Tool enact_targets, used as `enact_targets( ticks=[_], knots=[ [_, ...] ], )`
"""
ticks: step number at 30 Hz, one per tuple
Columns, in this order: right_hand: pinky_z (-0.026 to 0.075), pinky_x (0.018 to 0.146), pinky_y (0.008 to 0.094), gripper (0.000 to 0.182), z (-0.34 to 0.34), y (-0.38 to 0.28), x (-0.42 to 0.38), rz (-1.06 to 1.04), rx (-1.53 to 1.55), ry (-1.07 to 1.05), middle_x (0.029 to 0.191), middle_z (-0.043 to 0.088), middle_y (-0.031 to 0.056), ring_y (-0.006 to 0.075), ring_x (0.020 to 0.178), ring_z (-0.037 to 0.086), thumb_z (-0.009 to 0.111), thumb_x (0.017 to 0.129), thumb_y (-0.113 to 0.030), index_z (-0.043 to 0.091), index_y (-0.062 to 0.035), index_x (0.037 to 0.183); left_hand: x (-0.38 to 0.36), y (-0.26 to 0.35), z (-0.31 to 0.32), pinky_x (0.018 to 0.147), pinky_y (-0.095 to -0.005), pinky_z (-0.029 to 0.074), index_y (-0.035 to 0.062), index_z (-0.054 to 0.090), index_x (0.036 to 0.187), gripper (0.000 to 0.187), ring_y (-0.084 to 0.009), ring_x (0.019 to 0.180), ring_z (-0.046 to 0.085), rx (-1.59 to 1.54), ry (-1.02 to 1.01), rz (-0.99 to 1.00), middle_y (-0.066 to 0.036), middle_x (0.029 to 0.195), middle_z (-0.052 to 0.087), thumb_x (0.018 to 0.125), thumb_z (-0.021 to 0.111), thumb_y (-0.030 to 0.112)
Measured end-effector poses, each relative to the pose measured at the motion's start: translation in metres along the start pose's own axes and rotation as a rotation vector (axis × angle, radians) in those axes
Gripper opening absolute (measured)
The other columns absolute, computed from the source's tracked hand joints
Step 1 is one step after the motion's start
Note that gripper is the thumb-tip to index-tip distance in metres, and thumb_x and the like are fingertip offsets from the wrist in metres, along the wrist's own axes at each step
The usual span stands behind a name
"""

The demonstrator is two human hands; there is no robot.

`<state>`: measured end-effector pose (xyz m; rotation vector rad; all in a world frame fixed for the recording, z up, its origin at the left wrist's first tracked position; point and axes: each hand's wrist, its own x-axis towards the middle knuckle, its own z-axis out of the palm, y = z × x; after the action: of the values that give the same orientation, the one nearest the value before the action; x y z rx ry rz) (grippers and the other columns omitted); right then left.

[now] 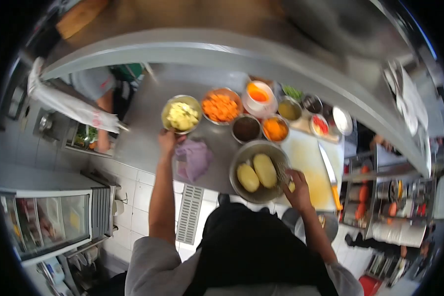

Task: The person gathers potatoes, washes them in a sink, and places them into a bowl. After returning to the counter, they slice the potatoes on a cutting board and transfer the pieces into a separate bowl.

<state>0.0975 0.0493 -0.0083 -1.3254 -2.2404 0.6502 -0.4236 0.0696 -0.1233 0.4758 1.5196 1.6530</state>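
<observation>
My left hand pinches the near rim of a metal bowl filled with pale yellow chopped pieces. Just right of that hand, a crumpled purple cloth lies on the steel counter. My right hand is curled at the right rim of a larger steel bowl, its fingers over the edge. Inside this bowl rest two peeled potatoes. A small yellow patch shows between the right thumb and fingers.
A bowl of orange chunks, a white bowl and several small bowls line the back. On the right, an orange-handled knife lies on a stained cutting board. An overhead shelf edge crosses above; another person's arm shows left.
</observation>
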Motion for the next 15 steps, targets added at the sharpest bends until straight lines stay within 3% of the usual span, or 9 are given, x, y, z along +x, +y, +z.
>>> enact_targets(
  ticks=[1,3,4,6,8,10,12,13,15],
  knots=[
    [0.048,0.097,0.0455,0.042,-0.003,-0.005,0.002,0.025,-0.006,-0.016,0.121,0.060,0.0205,0.0404,0.114,0.057,0.071,0.081,-0.006,0.058,-0.0016,0.120,-0.008,-0.007,-0.013,0.063,-0.0377,0.063,-0.0122,0.052,0.114,0.035,-0.0288,0.082,0.070,0.080,-0.148,-0.022,-0.021,0.106,0.064,0.097,0.061,0.016],
    [0.047,0.097,0.0456,0.043,-0.011,0.000,0.004,-0.005,0.047,0.057,0.121,0.058,0.0204,0.0399,0.114,0.055,0.071,0.079,-0.003,0.057,-0.0022,0.120,-0.050,0.028,0.016,0.060,-0.0323,0.056,-0.0078,0.053,0.110,0.029,-0.0203,0.078,0.067,0.176,0.146,0.045,-0.018,0.106,0.063,0.094,0.063,0.013],
    [0.047,0.095,0.0457,0.042,-0.020,0.000,0.003,0.028,0.068,0.130,0.118,0.059,0.0197,0.0397,0.112,0.055,0.070,0.078,-0.001,0.057,-0.0022,0.118,-0.071,0.040,0.031,0.060,-0.0323,0.056,-0.0078,0.053,0.110,0.029,-0.0203,0.078,0.067,0.185,0.115,0.037,-0.018,0.106,0.063,0.094,0.063,0.013],
    [0.047,0.093,0.0455,0.039,-0.037,0.028,-0.010,0.065,-0.016,0.266,0.113,0.059,0.0189,0.0397,0.108,0.056,0.070,0.078,0.001,0.057,-0.0025,0.115,-0.119,0.054,0.065,0.071,-0.0333,0.056,-0.0027,0.055,0.112,0.030,-0.0182,0.086,0.065,0.792,0.130,0.592,-0.015,0.113,0.062,0.092,0.067,0.016],
    [0.047,0.092,0.0458,0.038,-0.055,0.080,-0.036,0.161,-0.140,0.334,0.110,0.059,0.0190,0.0400,0.106,0.056,0.070,0.078,-0.002,0.058,-0.0032,0.113,-0.178,0.044,0.122,0.089,-0.0402,0.053,0.0005,0.055,0.120,0.038,-0.0271,0.105,0.063,0.682,-0.400,0.377,-0.017,0.123,0.060,0.088,0.070,0.015],
    [0.045,0.094,0.0475,0.044,-0.072,0.127,-0.067,0.368,-0.327,0.322,0.114,0.058,0.0206,0.0410,0.110,0.054,0.073,0.078,-0.010,0.057,-0.0041,0.119,-0.222,0.025,0.176,0.104,-0.0433,0.044,0.0060,0.055,0.130,0.058,-0.0331,0.126,0.053,1.000,-0.769,0.594,-0.016,0.136,0.054,0.077,0.077,0.011],
    [0.045,0.094,0.0487,0.048,-0.080,0.180,-0.100,0.386,-0.441,0.332,0.115,0.058,0.0198,0.0402,0.110,0.053,0.073,0.078,-0.012,0.056,-0.0057,0.123,-0.235,-0.002,0.216,0.112,-0.0498,0.035,0.0080,0.054,0.135,0.069,-0.0360,0.136,0.042,1.142,-0.938,0.812,-0.017,0.144,0.047,0.070,0.077,0.007],
    [0.045,0.094,0.0487,0.048,-0.081,0.196,-0.111,0.384,-0.436,0.340,0.115,0.058,0.0198,0.0402,0.110,0.053,0.073,0.078,-0.012,0.056,-0.0057,0.123,-0.231,-0.014,0.226,0.112,-0.0498,0.035,0.0080,0.054,0.135,0.069,-0.0360,0.136,0.042,1.147,-0.935,0.820,-0.017,0.144,0.047,0.070,0.077,0.007],
    [0.045,0.093,0.0501,0.052,-0.084,0.220,-0.128,0.386,-0.421,0.301,0.114,0.059,0.0181,0.0393,0.107,0.054,0.072,0.079,-0.013,0.055,-0.0057,0.127,-0.219,-0.033,0.243,0.111,-0.0559,0.033,0.0095,0.055,0.134,0.072,-0.0346,0.139,0.039,1.541,-1.022,0.986,-0.014,0.145,0.045,0.065,0.076,0.007]
  ],
)
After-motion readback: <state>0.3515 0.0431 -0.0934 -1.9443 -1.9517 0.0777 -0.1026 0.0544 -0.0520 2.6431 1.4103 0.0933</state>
